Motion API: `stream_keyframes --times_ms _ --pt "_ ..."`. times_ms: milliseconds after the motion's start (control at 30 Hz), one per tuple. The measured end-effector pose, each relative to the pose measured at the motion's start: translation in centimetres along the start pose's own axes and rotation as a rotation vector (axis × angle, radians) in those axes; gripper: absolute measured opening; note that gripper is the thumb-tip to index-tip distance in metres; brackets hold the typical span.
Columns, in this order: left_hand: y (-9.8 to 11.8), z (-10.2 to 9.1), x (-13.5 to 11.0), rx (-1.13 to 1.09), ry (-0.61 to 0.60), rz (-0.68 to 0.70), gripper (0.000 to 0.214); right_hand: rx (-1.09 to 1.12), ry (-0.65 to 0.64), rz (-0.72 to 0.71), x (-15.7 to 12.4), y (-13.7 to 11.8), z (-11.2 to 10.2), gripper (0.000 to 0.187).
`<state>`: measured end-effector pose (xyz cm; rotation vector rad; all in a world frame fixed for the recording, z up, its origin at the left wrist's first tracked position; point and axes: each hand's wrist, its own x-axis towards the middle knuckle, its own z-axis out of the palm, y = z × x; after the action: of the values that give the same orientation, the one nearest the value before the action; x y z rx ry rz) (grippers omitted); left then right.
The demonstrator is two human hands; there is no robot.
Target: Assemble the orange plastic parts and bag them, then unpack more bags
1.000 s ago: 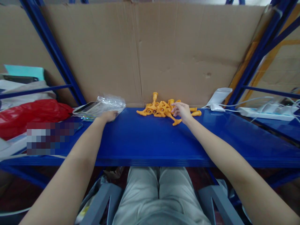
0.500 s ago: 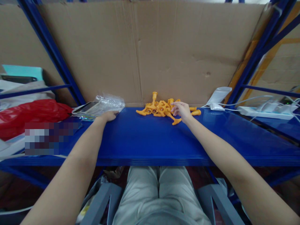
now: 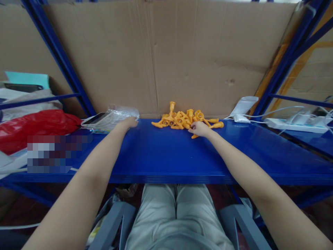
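Observation:
A heap of orange plastic hook-shaped pieces (image 3: 179, 119), with round cupped ends, lies against the cardboard at the back of the blue table. At the heap's front right, my right hand (image 3: 199, 129) is closed, its thumb and fingers pinching one orange piece (image 3: 194, 136) that they partly cover. My left hand (image 3: 130, 122) lies palm down over the right end of a clear plastic bag (image 3: 118, 114), its fingers stretched toward the heap. Those fingers look small and somewhat blurred.
Cardboard (image 3: 104, 55) closes off the back between blue posts. A red bag (image 3: 39, 126) and papers lie at left, near a flat dark-screened device (image 3: 97, 118). On the right are a white power strip (image 3: 296, 125), cables and a white packet (image 3: 244, 106).
My right hand has come down and closed among the orange pieces at the front. My left hand has slid right and away from me over the plastic bag, which looks flatter.

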<state>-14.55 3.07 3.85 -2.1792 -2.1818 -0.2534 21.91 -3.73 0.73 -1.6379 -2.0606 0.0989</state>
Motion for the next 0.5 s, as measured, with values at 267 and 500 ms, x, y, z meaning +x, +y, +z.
stream_keyframes --times_ms 267,500 --pt "10.7 -3.1 -2.3 -0.347 0.347 0.106 0.05 0.173 0.055 0.115 0.2 -0.5 0.4 0.021" --pt "15.7 2.0 -5.6 -0.398 0.479 0.646 0.05 0.644 0.112 0.211 -0.1 -1.4 0.3 0.019"
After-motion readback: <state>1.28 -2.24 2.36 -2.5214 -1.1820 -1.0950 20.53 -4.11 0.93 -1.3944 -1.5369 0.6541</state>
